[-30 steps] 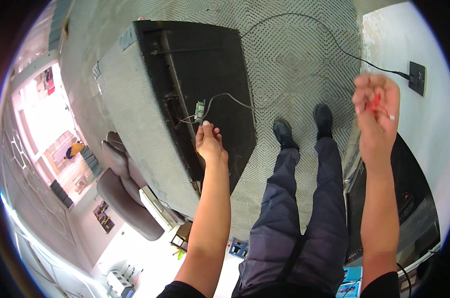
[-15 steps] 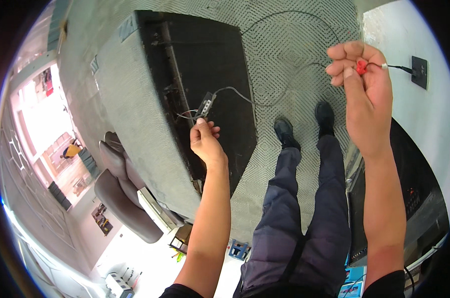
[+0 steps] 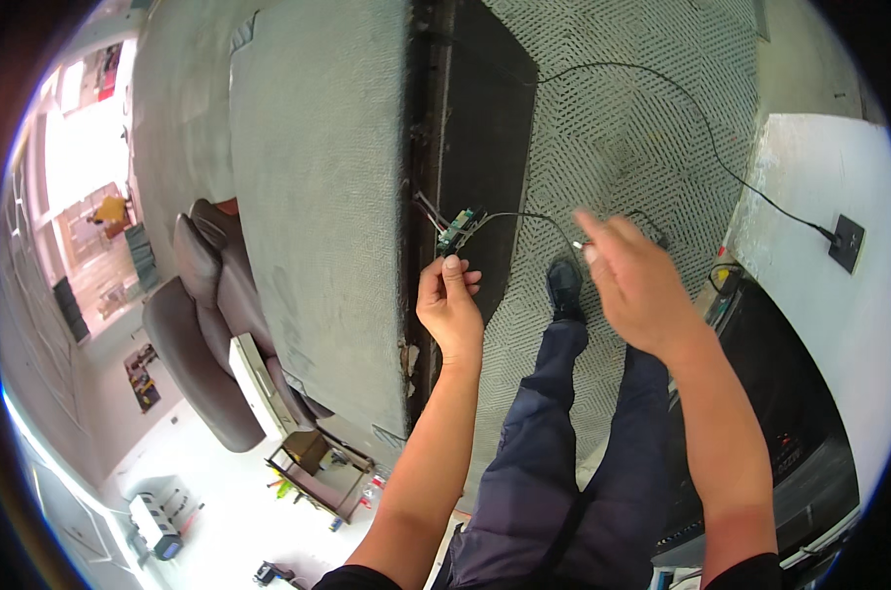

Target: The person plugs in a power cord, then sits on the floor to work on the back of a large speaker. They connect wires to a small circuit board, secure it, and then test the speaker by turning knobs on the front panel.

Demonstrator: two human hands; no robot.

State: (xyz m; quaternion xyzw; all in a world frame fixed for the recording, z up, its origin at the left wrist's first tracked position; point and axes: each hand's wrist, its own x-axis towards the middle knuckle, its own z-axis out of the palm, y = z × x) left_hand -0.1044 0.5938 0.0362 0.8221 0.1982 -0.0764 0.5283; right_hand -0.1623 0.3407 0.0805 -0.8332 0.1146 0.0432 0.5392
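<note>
Circuit board [image 3: 457, 228]: small, green and slightly tilted; it was held up in front of the black side [image 3: 495, 138] of a grey block [image 3: 318, 197] and formed the centre of the clock used below.
Left grip [image 3: 451, 313], 6 o'clock: closed in a pinch, thumb against fingers, on the board's near end.
Right grip [image 3: 637, 283], between 3 and 4 o'clock: loosely curled, index finger extended and blurred; a small white piece [image 3: 579, 245] showed at the fingertips, but from where I stood I could not tell whether it was clasped.
Thin wires [image 3: 427, 207], 10 o'clock: led from the board toward the block.
Dark cable [image 3: 524, 214], between 2 and 3 o'clock: curved toward the right grip.
Probable handling: board light, stiff and fragile, liable to swing when its flexible leads pulled.
Preferred hold: the bare edges, judged safer than the raised components or wire joints, with the leads left slack.
</note>
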